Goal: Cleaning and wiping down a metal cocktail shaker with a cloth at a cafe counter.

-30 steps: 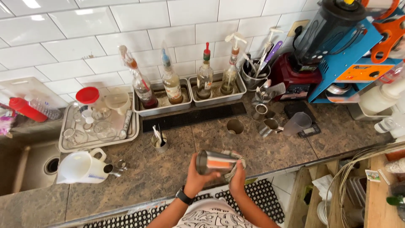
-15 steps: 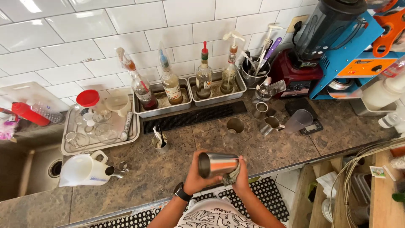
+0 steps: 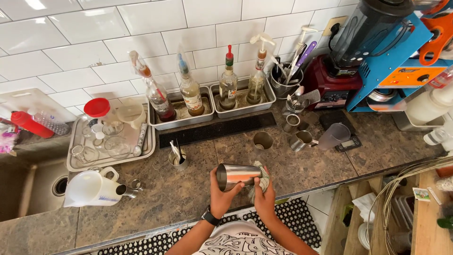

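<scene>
Tin: I've got the steel shaker tin (image 3: 237,175) tipped on its side, mouth facing left, held just above the counter's front edge.
Left hand: my left hand (image 3: 222,197) is wrapped round the tin near its mouth, firm grasp.
Right hand: my right hand (image 3: 264,198) is pressing a cloth (image 3: 261,175) against the tin's base end, fingers closed on it.
Progress: looks like I'm mid-wipe. The outside shines, but I can't really see inside the tin from here, so no idea if it's dry in there. It isn't set down yet.
Counter: brown speckled stone (image 3: 188,198). Small cups (image 3: 263,140) and a bar mat (image 3: 217,130) sit behind the tin, a white jug (image 3: 89,188) well off to the left, and a tray of glasses (image 3: 111,139) beyond it.
Room: white tile wall (image 3: 155,28), syrup bottles (image 3: 191,89) in steel pans, blender (image 3: 368,38) on the right, sink (image 3: 33,184) far left, rubber floor mat (image 3: 302,222) under me.
</scene>
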